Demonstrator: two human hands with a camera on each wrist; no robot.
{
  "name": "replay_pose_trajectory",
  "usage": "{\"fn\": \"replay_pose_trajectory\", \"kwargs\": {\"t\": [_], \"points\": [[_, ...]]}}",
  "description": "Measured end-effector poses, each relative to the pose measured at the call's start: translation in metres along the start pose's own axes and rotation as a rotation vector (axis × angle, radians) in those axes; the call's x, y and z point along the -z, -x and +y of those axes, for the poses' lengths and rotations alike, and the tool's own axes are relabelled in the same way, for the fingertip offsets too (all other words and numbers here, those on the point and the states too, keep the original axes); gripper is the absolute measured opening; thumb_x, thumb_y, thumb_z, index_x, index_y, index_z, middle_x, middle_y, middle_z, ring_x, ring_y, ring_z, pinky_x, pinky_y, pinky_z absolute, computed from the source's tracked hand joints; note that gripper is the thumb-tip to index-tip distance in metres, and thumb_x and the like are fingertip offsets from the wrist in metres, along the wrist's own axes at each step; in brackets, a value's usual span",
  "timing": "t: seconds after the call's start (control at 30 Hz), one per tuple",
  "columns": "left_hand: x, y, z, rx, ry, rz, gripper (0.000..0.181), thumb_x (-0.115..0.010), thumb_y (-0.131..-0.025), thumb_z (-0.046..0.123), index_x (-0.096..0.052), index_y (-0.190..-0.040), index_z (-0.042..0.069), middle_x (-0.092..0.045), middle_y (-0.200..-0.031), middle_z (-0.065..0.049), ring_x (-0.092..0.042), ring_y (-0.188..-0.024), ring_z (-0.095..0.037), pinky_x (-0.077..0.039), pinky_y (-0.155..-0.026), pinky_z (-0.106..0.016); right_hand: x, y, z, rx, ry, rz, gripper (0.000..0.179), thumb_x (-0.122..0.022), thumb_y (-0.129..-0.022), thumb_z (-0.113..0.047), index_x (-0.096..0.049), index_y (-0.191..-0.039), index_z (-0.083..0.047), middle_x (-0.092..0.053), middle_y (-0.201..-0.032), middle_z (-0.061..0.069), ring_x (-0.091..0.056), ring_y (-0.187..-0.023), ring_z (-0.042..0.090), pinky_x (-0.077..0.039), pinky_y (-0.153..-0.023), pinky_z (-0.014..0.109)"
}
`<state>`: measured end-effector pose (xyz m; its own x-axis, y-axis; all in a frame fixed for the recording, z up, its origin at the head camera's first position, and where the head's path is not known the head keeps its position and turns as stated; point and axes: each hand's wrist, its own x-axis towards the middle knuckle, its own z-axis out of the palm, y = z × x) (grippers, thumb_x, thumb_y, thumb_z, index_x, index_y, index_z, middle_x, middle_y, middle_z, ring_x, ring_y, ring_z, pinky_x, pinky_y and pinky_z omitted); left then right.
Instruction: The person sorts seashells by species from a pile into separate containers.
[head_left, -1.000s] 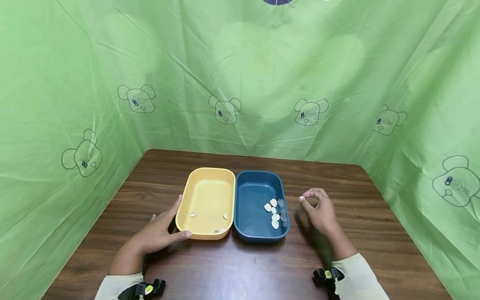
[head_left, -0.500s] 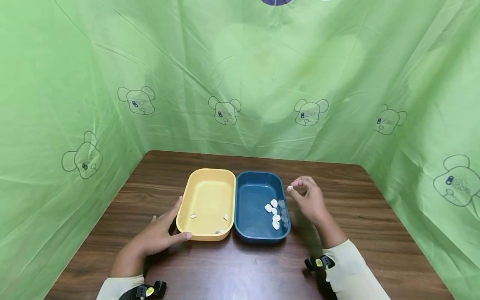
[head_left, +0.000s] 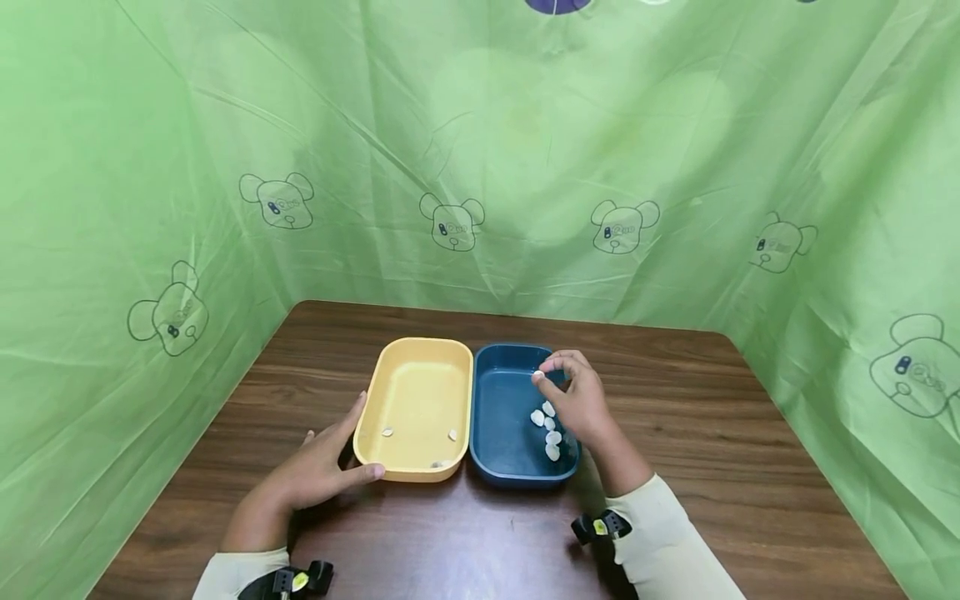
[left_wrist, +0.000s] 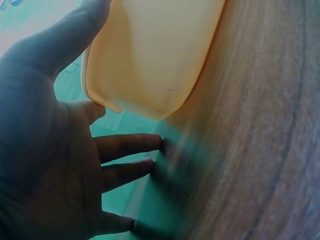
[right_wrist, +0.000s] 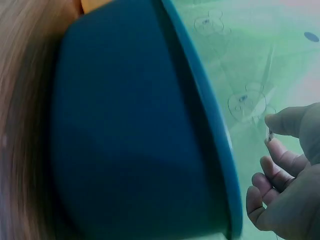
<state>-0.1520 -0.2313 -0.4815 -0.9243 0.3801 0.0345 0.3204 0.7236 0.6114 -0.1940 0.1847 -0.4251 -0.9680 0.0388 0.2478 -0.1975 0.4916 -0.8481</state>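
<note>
My right hand [head_left: 582, 403] is over the right side of a blue tray [head_left: 498, 454], pinching a small white shell-like piece [head_left: 538, 376] between thumb and fingertips. In the right wrist view the pinched piece [right_wrist: 270, 134] shows edge-on beyond the tray's rim. Below the hand, several white shell-like pieces [head_left: 552, 437] lie on the blue tray's floor. My left hand [head_left: 318, 468] rests at the near left corner of a yellow tray [head_left: 412, 392]. Its thumb lies on the front rim and its index finger along the left side; the other fingers are straight and spread in the left wrist view.
The two trays stand side by side on a dark wooden table [head_left: 690, 400]. Within the yellow tray lie a few small pale pieces [head_left: 387, 432] near its front. A green curtain [head_left: 517, 167] with bear-face outlines encloses the back and sides.
My right hand has moved left from the table beside the blue tray to over it, carrying the pinched piece. The left hand has kept its place on the yellow tray.
</note>
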Motion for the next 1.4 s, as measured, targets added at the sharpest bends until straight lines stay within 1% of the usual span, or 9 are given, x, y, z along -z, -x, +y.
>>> {"fn": "replay_pose_trajectory", "kwargs": {"t": [0.2,0.37,0.5,0.7,0.77,0.87,1.0,1.2,1.4], "points": [[0.0,0.001,0.001,0.002,-0.002,0.001,0.118,-0.078,-0.095,0.058,-0.005,-0.178,0.016,-0.032,-0.177,-0.023,-0.039,-0.155,-0.061,-0.014,-0.113,-0.096,-0.022,0.002,-0.013,0.016,-0.042,-0.032,0.011,-0.078,-0.1,-0.009,-0.076,-0.106,0.0,-0.065,-0.128,0.014,-0.061,-0.125,0.029,-0.052,-0.088,0.027],[0.0,0.001,0.001,-0.002,-0.003,0.005,0.118,-0.078,-0.095,0.058,-0.005,-0.178,0.018,-0.032,-0.178,-0.021,-0.04,-0.154,-0.061,-0.014,-0.112,-0.096,-0.041,0.007,-0.027,0.034,-0.029,-0.062,0.009,-0.078,-0.1,-0.01,-0.076,-0.103,-0.002,-0.065,-0.129,0.014,-0.062,-0.123,0.032,-0.053,-0.084,0.03],[0.0,0.001,0.0,-0.007,-0.009,0.001,0.118,-0.078,-0.095,0.058,-0.005,-0.178,0.017,-0.032,-0.178,-0.022,-0.04,-0.155,-0.061,-0.015,-0.112,-0.096,-0.056,0.01,-0.037,0.017,-0.022,-0.1,0.009,-0.078,-0.1,-0.011,-0.075,-0.102,-0.003,-0.064,-0.132,0.013,-0.063,-0.111,0.034,-0.051,-0.08,0.028],[0.003,0.002,0.0,-0.002,-0.011,0.003,0.117,-0.078,-0.095,0.058,-0.006,-0.178,0.017,-0.034,-0.176,-0.022,-0.041,-0.153,-0.062,-0.015,-0.112,-0.096,-0.076,0.012,-0.046,-0.001,-0.021,-0.169,0.01,-0.077,-0.102,-0.013,-0.075,-0.103,-0.003,-0.062,-0.134,0.013,-0.059,-0.092,0.028,-0.048,-0.074,0.027],[0.003,0.001,0.0,-0.004,-0.01,0.003,0.117,-0.078,-0.095,0.058,-0.006,-0.178,0.016,-0.034,-0.176,-0.022,-0.041,-0.154,-0.062,-0.015,-0.112,-0.096,-0.081,0.012,-0.048,0.008,-0.009,-0.182,0.01,-0.077,-0.101,-0.013,-0.075,-0.103,-0.003,-0.062,-0.133,0.014,-0.061,-0.097,0.031,-0.049,-0.079,0.03],[0.003,0.001,0.001,-0.005,-0.009,-0.001,0.118,-0.077,-0.096,0.059,-0.004,-0.178,0.016,-0.032,-0.177,-0.023,-0.04,-0.154,-0.061,-0.014,-0.113,-0.096,-0.087,0.013,-0.049,0.019,0.01,-0.194,0.01,-0.077,-0.1,-0.011,-0.075,-0.103,-0.002,-0.063,-0.131,0.015,-0.063,-0.114,0.036,-0.053,-0.094,0.04],[0.002,0.0,0.001,-0.002,-0.008,-0.001,0.118,-0.077,-0.095,0.058,-0.004,-0.178,0.016,-0.032,-0.177,-0.023,-0.04,-0.155,-0.061,-0.013,-0.112,-0.097,-0.091,0.012,-0.051,0.018,0.024,-0.214,0.011,-0.077,-0.1,-0.014,-0.075,-0.104,-0.004,-0.064,-0.132,0.014,-0.061,-0.13,0.035,-0.05,-0.111,0.052],[0.0,0.0,0.001,-0.005,-0.004,-0.001,0.118,-0.078,-0.095,0.058,-0.005,-0.178,0.016,-0.033,-0.177,-0.022,-0.04,-0.155,-0.06,-0.015,-0.112,-0.096,-0.095,0.008,-0.055,0.032,0.023,-0.244,0.012,-0.077,-0.1,-0.016,-0.075,-0.104,-0.005,-0.063,-0.133,0.014,-0.06,-0.133,0.035,-0.05,-0.111,0.053],[0.001,-0.001,0.001,-0.004,0.002,-0.004,0.118,-0.078,-0.095,0.057,-0.005,-0.178,0.017,-0.033,-0.177,-0.022,-0.04,-0.155,-0.061,-0.014,-0.112,-0.097,-0.097,0.006,-0.058,0.025,0.02,-0.239,0.013,-0.077,-0.1,-0.015,-0.075,-0.106,-0.004,-0.063,-0.132,0.015,-0.06,-0.134,0.035,-0.049,-0.114,0.053]]}}
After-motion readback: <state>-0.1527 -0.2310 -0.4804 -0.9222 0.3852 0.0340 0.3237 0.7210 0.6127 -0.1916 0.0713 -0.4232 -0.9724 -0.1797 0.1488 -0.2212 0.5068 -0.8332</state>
